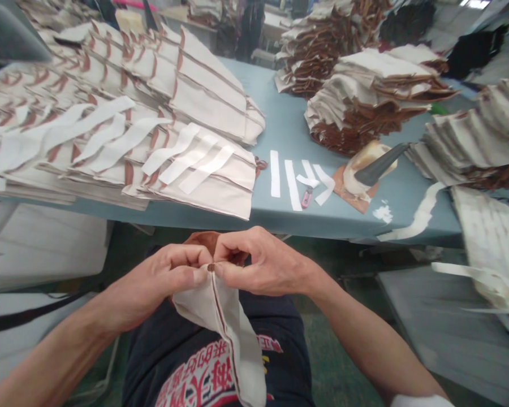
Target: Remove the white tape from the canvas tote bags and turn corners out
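Both my hands pinch the top end of an off-white fabric piece [246, 345] with a brown-edged seam running down its middle. My left hand [173, 277] grips it just left of the seam, thumb and fingers pressed together. On the other side of the seam, my right hand [254, 263] pinches the same edge close by. A small brown spot [211, 267] shows at the seam's top between my thumbs. The cloth hangs down over my dark printed apron [190, 379]. Brown material [203, 240] shows behind my fingers.
A blue-green table [280, 217] spans the front. Layered off-white pieces [212, 107] with white strips [207, 169] cover its left. Loose strips [275, 172], a small pink tool [307, 198] and a pot with a dark-handled brush [373, 167] lie mid-right. Stacked brown-and-white pieces [365, 96] stand behind.
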